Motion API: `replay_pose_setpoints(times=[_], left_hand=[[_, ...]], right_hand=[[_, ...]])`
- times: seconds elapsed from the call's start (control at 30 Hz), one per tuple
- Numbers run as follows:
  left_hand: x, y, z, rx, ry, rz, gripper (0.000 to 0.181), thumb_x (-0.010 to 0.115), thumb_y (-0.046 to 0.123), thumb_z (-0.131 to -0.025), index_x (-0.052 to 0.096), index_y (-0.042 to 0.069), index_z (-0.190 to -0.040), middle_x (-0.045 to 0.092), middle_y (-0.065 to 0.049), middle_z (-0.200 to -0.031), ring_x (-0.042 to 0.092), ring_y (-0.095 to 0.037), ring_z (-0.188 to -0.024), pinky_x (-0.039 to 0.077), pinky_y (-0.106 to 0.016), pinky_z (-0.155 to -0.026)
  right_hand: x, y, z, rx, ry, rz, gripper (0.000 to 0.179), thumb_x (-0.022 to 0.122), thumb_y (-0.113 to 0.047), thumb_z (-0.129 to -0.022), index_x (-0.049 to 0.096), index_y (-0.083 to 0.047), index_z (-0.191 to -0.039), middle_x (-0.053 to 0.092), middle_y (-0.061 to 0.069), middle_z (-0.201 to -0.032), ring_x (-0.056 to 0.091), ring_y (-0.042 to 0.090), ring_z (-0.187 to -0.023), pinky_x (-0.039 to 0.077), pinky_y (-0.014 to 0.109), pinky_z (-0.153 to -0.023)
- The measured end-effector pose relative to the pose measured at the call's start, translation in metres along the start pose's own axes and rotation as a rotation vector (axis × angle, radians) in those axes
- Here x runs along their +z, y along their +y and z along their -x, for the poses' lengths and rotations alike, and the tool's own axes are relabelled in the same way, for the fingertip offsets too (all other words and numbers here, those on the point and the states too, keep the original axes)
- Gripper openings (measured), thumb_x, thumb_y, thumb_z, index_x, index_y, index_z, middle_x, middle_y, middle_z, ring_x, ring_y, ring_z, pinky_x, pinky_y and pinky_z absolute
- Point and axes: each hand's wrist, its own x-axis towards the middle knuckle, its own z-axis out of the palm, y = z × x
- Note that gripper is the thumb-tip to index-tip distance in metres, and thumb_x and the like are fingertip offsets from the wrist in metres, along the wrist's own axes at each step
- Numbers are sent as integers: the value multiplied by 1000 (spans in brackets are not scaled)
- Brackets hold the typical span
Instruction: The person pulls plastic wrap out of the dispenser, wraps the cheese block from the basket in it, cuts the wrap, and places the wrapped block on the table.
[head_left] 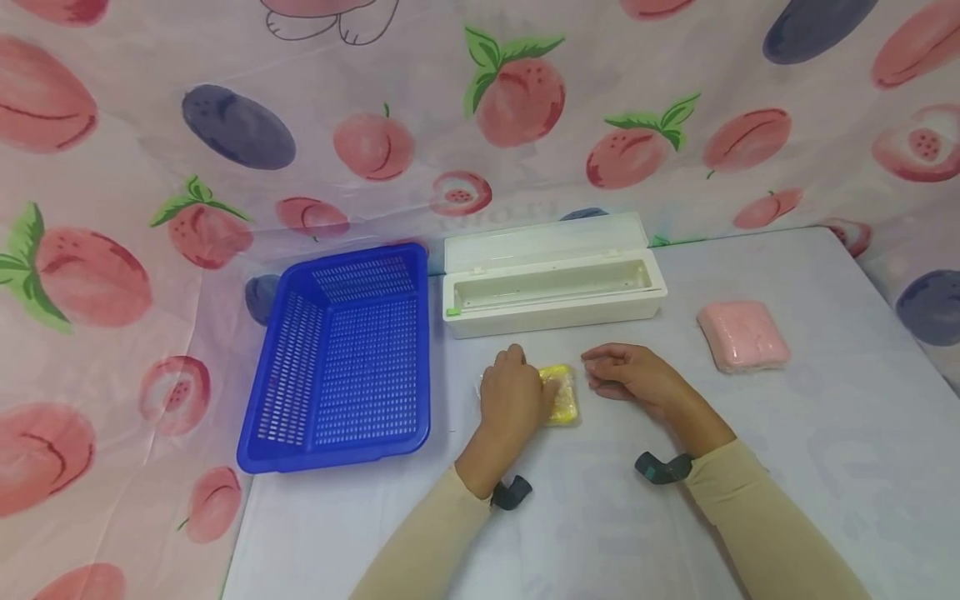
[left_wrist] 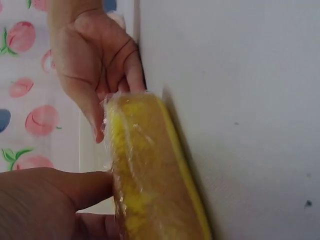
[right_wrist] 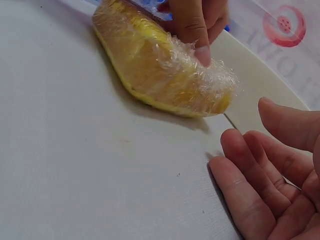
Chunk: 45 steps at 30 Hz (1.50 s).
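A flat yellow block wrapped in clear plastic film (head_left: 562, 395) sits at the middle of the white table. My left hand (head_left: 513, 400) holds it at its left side, thumb against the crinkled film on top in the right wrist view. Part of the block is hidden under that hand. Just right of it, apart from the block, my right hand (head_left: 633, 379) is held with loosely bent fingers and nothing in them. In the right wrist view the fingers (right_wrist: 250, 200) and thumb are spread near the wrapped end (right_wrist: 215, 95).
Behind the hands stands a long white box (head_left: 555, 312) with its clear lid (head_left: 547, 242) raised. A blue perforated basket (head_left: 258, 392) is at the left. To the right lies a pink plastic-wrapped block (head_left: 744, 335). A fruit-patterned cloth (head_left: 300, 75) hangs behind the table.
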Motion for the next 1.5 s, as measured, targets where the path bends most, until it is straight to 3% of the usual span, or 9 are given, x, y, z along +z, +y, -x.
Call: replay_pose_setpoints(times=[0.17, 0.3, 0.43, 0.67, 0.87, 1.1, 1.27, 1.4, 1.5], left_hand=[[0, -9, -2, -45, -108, 121, 49, 67, 52, -93, 67, 7, -75, 55, -2, -75, 53, -16, -63, 42, -30, -51], [11, -19, -2, -122, -193, 381, 43, 70, 50, -90, 56, 9, -86, 53, -1, -67, 52, -16, -58, 40, -28, -48], [25, -25, 1, -182, -241, 600, 41, 71, 48, -90, 51, 13, -80, 50, 2, -65, 51, -13, -55, 38, -26, -47], [32, -21, 5, -215, -221, 792, 34, 67, 36, -96, 50, 13, -79, 53, 1, -61, 55, -12, -43, 42, -22, -37], [30, -18, 8, -221, -122, 810, 31, 66, 32, -97, 48, 14, -80, 50, 3, -58, 50, -9, -43, 37, -20, -38], [35, -24, 11, -211, -32, 832, 31, 62, 33, -99, 44, 15, -80, 49, 4, -53, 52, -8, -41, 39, -21, -39], [31, -28, 12, -95, -125, 809, 27, 62, 38, -101, 53, 14, -94, 54, 5, -65, 53, -6, -53, 41, -20, -48], [18, -34, 20, 58, -70, 622, 24, 64, 29, -100, 61, 9, -112, 57, 3, -81, 52, -8, -67, 44, -21, -58], [8, -39, 29, 66, -60, 617, 19, 65, 20, -98, 63, 9, -112, 60, 1, -85, 55, -9, -72, 47, -21, -62]], right_hand=[[1, 1, -1, -6, -5, -10, 49, 64, -20, -101, 53, 4, -142, 66, 11, -121, 68, 8, -94, 59, 24, -86], [2, 2, -2, 5, 1, 12, 49, 65, -22, -101, 54, 2, -142, 64, 14, -127, 66, 9, -97, 59, 25, -88], [3, 2, -2, 16, 16, 39, 48, 67, -26, -100, 57, -1, -141, 63, 15, -132, 66, 11, -99, 59, 26, -89], [2, 2, -3, 27, 27, 18, 48, 68, -26, -100, 58, -2, -139, 65, 14, -130, 69, 12, -102, 59, 28, -90], [2, 1, -2, 45, 40, 8, 49, 69, -28, -99, 58, -2, -140, 64, 15, -134, 70, 12, -104, 59, 29, -92], [2, 0, -2, 40, 40, -22, 50, 71, -24, -97, 58, 2, -137, 67, 9, -120, 69, 12, -97, 59, 28, -90], [1, 0, -1, 35, 45, 2, 51, 72, -25, -97, 57, 2, -137, 70, 9, -120, 70, 11, -97, 59, 29, -90], [2, 0, -2, 38, 44, 3, 52, 72, -24, -97, 56, 3, -138, 71, 10, -119, 70, 11, -96, 60, 29, -89], [2, 0, -3, 38, 42, 3, 52, 72, -24, -96, 56, 3, -137, 70, 10, -119, 70, 11, -96, 60, 29, -89]])
